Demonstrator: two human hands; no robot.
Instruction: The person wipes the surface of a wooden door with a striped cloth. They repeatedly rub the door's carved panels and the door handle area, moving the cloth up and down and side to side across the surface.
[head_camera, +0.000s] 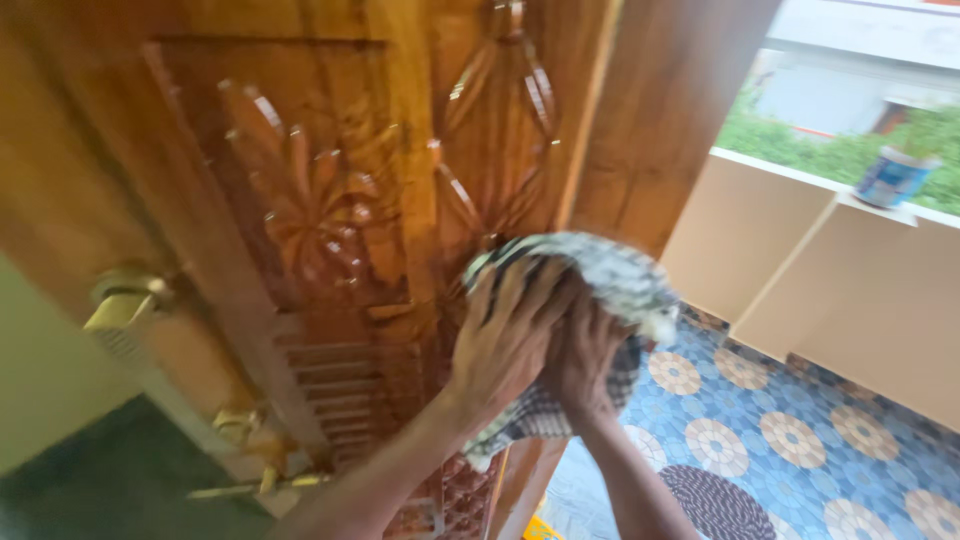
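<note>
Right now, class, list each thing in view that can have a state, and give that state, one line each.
Carved wooden door: swung open, glossy.
Checked cloth: bunched up, pressed against the door edge.
Left hand: flat on the cloth.
Right hand: gripping the cloth.
Brass handle: untouched.
Blue pot: upright on the ledge.

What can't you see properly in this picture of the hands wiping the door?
- Head view: the left hand and right hand hide the middle of the checked cloth.
- The cloth covers part of the carved wooden door.
- The brass handle is blurred.
- The blue pot on the ledge is too small and blurred for detail.
</note>
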